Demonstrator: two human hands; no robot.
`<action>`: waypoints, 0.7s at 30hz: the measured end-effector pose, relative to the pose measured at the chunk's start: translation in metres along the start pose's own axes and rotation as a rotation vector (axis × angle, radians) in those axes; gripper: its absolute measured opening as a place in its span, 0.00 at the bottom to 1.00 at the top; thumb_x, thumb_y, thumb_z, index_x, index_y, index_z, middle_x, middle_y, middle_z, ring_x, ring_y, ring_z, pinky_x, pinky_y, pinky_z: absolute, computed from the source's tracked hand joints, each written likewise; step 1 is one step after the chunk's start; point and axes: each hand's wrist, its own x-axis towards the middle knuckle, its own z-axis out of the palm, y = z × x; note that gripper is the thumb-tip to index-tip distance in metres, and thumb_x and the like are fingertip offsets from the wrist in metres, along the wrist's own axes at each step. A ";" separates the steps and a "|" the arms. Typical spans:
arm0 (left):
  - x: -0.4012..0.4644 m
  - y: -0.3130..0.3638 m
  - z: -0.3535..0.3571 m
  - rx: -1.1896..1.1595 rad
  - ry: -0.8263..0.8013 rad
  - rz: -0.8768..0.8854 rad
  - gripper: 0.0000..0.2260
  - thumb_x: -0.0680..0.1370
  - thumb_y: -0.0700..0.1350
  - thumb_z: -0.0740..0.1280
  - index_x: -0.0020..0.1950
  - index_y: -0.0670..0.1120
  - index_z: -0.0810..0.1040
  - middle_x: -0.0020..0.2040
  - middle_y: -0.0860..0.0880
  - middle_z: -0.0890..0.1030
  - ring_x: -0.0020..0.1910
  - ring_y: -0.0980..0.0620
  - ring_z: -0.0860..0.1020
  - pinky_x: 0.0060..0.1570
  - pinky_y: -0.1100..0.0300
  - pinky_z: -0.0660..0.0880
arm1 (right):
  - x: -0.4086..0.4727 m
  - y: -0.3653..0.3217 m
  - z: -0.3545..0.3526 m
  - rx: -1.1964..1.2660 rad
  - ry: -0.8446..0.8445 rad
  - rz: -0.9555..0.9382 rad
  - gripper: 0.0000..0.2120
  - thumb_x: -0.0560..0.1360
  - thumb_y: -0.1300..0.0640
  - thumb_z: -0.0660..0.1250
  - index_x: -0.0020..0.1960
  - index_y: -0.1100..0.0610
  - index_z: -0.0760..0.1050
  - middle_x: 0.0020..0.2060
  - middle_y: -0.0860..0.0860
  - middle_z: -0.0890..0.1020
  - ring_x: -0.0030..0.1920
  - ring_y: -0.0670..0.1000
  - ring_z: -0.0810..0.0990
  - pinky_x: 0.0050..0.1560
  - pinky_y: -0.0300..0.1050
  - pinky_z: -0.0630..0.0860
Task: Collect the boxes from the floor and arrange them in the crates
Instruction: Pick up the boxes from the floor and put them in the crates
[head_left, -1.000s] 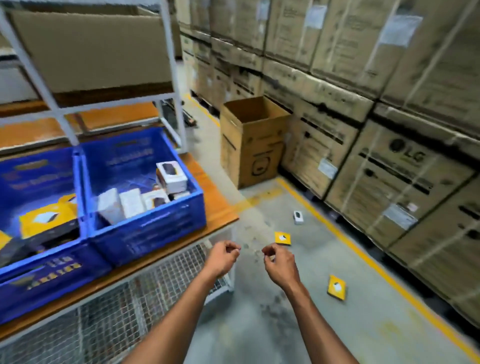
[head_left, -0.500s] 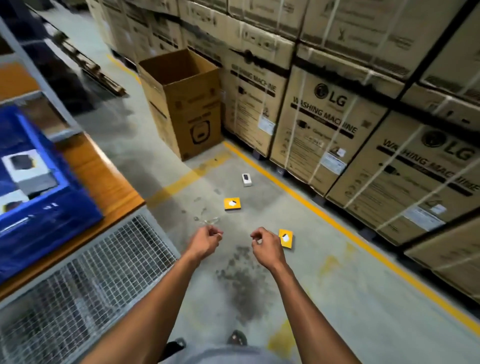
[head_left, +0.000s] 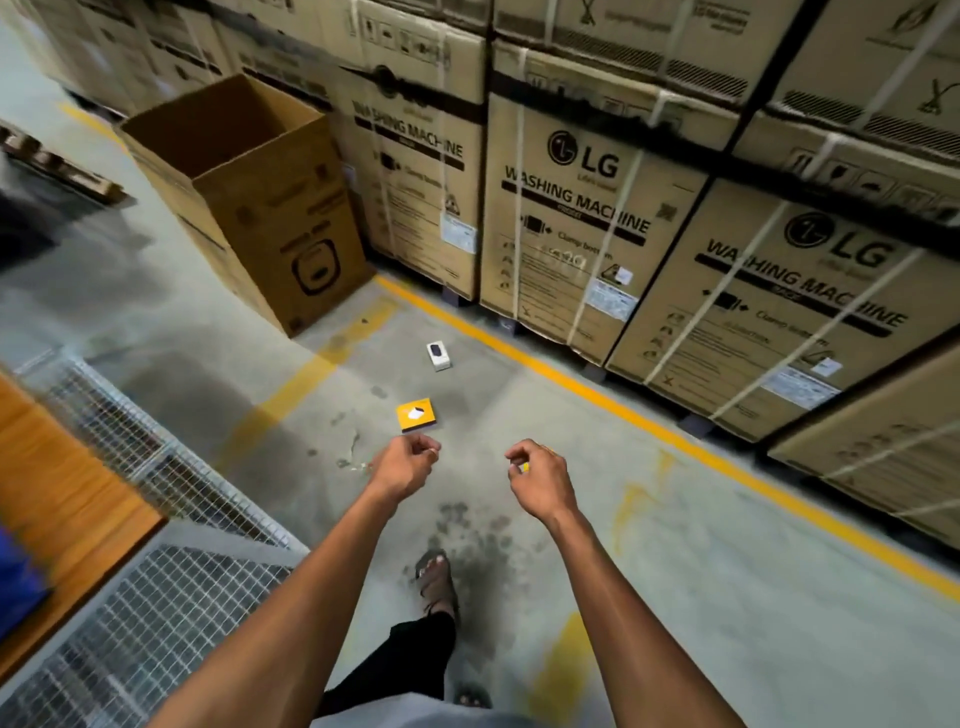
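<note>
- Our left hand (head_left: 402, 465) and right hand (head_left: 540, 480) hang loosely curled, holding nothing.
- The yellow box (head_left: 415, 414) lies flat on the floor (head_left: 675, 545) just ahead; a white box (head_left: 438, 355) lies beyond.
- Both look light and stiff: we'd pinch opposite edges.

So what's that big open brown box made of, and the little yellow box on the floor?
The big open box looks like plain corrugated cardboard: matte brown, with folded edges and black print on its side. The little yellow box looks like thin printed card, smooth with sharp corners and a white picture on top; whether it is glossy is hard to tell. The floor looks like smooth grey concrete.
</note>
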 end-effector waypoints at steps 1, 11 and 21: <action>0.014 0.006 0.003 0.005 -0.016 0.005 0.04 0.77 0.42 0.67 0.48 0.47 0.81 0.40 0.46 0.80 0.34 0.49 0.73 0.33 0.60 0.67 | 0.014 0.000 -0.002 -0.001 0.008 0.018 0.08 0.76 0.60 0.69 0.52 0.50 0.81 0.50 0.46 0.84 0.53 0.49 0.82 0.59 0.45 0.78; 0.161 0.046 0.020 0.173 -0.064 0.011 0.06 0.76 0.46 0.67 0.42 0.54 0.82 0.37 0.53 0.81 0.36 0.43 0.79 0.43 0.55 0.75 | 0.145 -0.003 -0.012 -0.041 0.071 0.207 0.06 0.77 0.57 0.68 0.49 0.47 0.79 0.49 0.42 0.81 0.54 0.49 0.79 0.48 0.48 0.79; 0.299 0.044 0.045 0.401 -0.012 0.040 0.07 0.81 0.42 0.67 0.48 0.50 0.82 0.45 0.52 0.84 0.46 0.49 0.82 0.49 0.63 0.72 | 0.279 0.064 0.036 -0.083 -0.049 0.232 0.07 0.76 0.59 0.70 0.51 0.48 0.80 0.51 0.44 0.79 0.57 0.51 0.79 0.53 0.47 0.77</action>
